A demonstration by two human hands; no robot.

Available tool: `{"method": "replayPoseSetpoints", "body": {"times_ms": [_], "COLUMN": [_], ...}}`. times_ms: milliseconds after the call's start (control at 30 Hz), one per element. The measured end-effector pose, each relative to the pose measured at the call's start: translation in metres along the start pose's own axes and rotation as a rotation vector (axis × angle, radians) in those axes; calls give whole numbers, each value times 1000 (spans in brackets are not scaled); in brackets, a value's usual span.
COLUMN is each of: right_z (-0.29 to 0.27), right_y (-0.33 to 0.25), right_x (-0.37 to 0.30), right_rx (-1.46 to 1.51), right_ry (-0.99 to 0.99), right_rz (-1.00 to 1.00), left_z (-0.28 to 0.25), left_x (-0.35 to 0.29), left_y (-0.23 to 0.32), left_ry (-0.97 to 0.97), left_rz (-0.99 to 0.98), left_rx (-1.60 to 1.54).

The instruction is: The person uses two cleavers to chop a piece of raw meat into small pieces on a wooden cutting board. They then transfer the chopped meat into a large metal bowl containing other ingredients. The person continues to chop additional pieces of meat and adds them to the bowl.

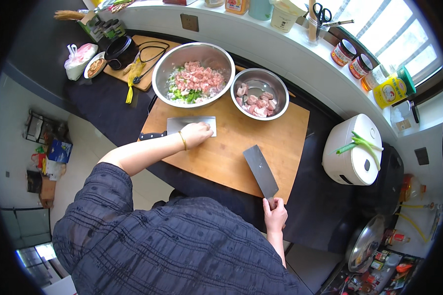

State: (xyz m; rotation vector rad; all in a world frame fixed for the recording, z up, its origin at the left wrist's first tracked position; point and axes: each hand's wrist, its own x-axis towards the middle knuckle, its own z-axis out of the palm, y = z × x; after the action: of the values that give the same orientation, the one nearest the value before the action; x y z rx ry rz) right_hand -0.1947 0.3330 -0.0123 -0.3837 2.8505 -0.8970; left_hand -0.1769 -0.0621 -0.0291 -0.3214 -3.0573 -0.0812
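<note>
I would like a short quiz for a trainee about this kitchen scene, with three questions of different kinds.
1. True or false: the right hand grips the handle of a cleaver.
2. What lies under the left hand? A) second cleaver B) spoon C) plate
3. Fill in: the green onions lie on top of the white ____.

Key:
1. True.
2. A; it lies flat on the cutting board.
3. Rice cooker.
</note>
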Motion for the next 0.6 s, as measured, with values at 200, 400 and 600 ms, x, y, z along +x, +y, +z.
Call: {"method": "replayPoseSetpoints", "body": {"times_ms": [200, 400, 600], "right_z": [-4, -12, -12], "right_y": [-12, -14, -9], "right_x": [0, -8, -26], "right_rx": [94, 125, 197], "right_ry": [31, 62, 114], "right_rz": [76, 135, 186], "left_z": [-15, 24, 25], "left_x": [127, 221, 235], "left_y": [8, -19, -24], "left_ry": [355, -49, -176], "left_rz": [-137, -448, -533], "left_rx": [-384, -253, -292]}}
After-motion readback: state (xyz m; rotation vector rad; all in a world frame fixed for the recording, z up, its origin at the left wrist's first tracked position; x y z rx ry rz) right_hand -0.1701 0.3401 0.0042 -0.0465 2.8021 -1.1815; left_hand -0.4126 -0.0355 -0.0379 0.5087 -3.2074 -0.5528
